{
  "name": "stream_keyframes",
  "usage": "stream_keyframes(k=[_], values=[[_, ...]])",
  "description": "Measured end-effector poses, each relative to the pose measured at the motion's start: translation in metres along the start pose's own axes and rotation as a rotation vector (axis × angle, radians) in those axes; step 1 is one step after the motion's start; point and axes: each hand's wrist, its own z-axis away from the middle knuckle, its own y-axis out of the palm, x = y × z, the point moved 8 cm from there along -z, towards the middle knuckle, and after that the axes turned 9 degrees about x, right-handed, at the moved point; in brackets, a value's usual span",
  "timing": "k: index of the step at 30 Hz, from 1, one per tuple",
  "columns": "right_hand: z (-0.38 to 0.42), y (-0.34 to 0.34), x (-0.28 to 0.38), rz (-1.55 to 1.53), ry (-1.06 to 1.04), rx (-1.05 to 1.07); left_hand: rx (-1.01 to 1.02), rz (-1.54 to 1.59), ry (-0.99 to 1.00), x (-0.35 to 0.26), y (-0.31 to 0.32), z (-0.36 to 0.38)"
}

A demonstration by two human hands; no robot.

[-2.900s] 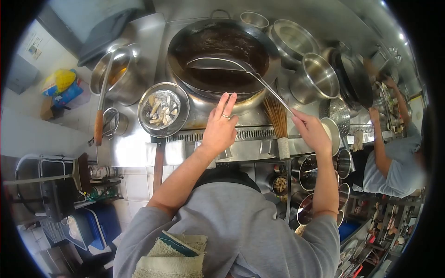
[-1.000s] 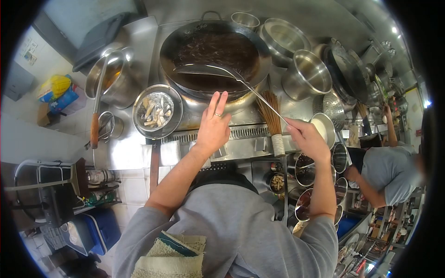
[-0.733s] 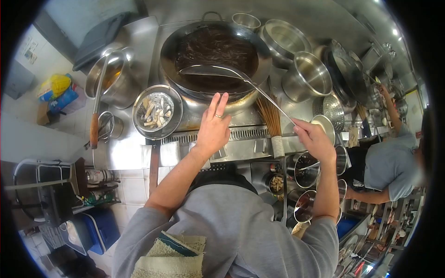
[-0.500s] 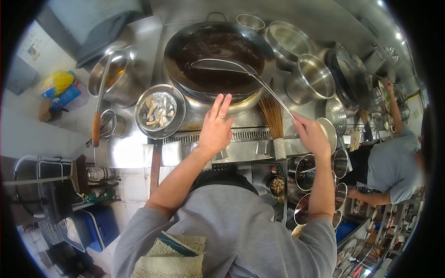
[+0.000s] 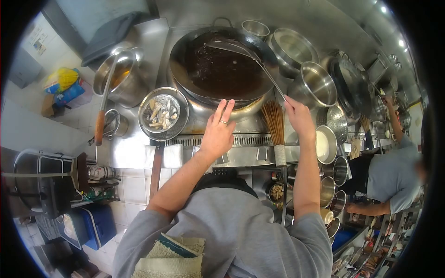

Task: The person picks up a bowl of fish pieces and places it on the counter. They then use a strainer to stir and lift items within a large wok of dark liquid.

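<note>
My right hand point(image 5: 299, 118) is closed round the handle of a long-handled metal skimmer point(image 5: 229, 45). The wide, shallow head of the skimmer lies tilted over the far part of a large black wok point(image 5: 178, 78). Dark brown oil point(image 5: 225, 76) fills the bottom of the wok. At the wok's near rim my left hand point(image 5: 218, 135) holds nothing; two fingers point forward and the others are partly bent. To its left sits a round mesh strainer point(image 5: 184, 121) with a bowl of pale, dark-edged food pieces point(image 5: 161, 113) in it.
A bamboo wok brush point(image 5: 273, 123) stands right of the wok, near steel pots point(image 5: 318, 83). On the left is a deep pot point(image 5: 125, 85) with a wooden-handled tool point(image 5: 99, 125) leaning in it. Another person point(image 5: 394, 169) works at the far right.
The skimmer head has moved toward the wok's far side, and my right hand has shifted forward and slightly left with the handle. My left hand stays almost in place.
</note>
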Motion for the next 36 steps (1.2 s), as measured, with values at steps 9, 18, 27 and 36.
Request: stream_keyframes(k=[9, 18, 27, 36], values=[[-0.032, 0.022, 0.003, -0.089, -0.017, 0.007, -0.015, 0.013, 0.004, -0.001, -0.001, 0.001], [-0.007, 0.031, 0.014, -0.139, 0.150, 0.251, -0.018, 0.026, 0.006, -0.002, -0.002, 0.001], [0.036, 0.033, 0.029, -0.178, 0.043, 0.312, -0.012, 0.042, 0.008, -0.001, -0.002, 0.001], [0.074, 0.010, 0.033, -0.299, 0.097, 0.398, 0.013, 0.024, -0.003, -0.002, -0.003, 0.001]])
